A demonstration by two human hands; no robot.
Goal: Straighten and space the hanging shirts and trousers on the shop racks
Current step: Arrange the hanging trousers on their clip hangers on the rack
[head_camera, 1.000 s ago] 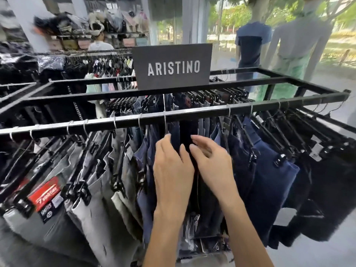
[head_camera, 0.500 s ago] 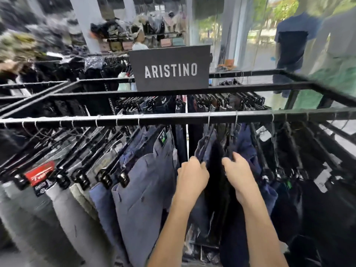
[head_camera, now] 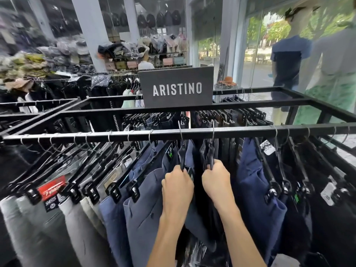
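A black metal rail (head_camera: 240, 131) runs across the view with trousers hung on black clip hangers. Grey pairs (head_camera: 77, 224) hang at the left, slate-blue pairs (head_camera: 146, 209) in the middle, a navy pair (head_camera: 256, 193) and black pairs (head_camera: 327, 218) at the right. My left hand (head_camera: 178, 186) is closed on the black hanger (head_camera: 183, 157) of a dark blue pair. My right hand (head_camera: 216, 183) is closed on the neighbouring black hanger (head_camera: 211, 155) of a dark pair. A narrow gap lies between the two hangers.
An "ARISTINO" sign (head_camera: 176, 87) stands on the rack's middle bar. A second row of trousers (head_camera: 231, 115) hangs behind. Two mannequins (head_camera: 289, 60) stand by the window at the right. More racks and shelves of bagged goods (head_camera: 123, 51) fill the back left.
My hands rose from the trouser fabric to the hangers and closed on them. Hangers on both sides were spread apart along the rail. The view shifted left and up.
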